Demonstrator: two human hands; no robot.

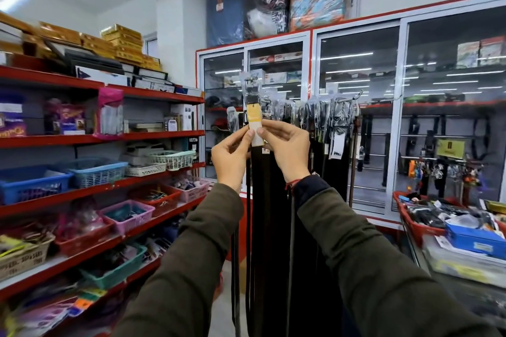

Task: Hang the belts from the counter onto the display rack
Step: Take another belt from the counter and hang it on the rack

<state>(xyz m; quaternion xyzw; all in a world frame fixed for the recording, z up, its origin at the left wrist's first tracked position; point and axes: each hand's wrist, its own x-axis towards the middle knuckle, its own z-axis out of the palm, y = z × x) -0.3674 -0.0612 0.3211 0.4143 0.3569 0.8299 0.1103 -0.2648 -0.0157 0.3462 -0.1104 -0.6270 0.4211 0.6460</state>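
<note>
- Here we are holding a dark belt [253,172] upright before the display rack [347,101], buckle uppermost.
- Our left hand [231,157] and right hand [284,149] are each keeping a grip clamped on its yellow tag [254,124].

single head view, facing forward, close behind raised hands [260,150]

Left hand [231,157] and right hand [284,149] pinch the tagged top of a black belt [253,128], buckle uppermost, before the display rack [323,109] of hanging belts.
</note>
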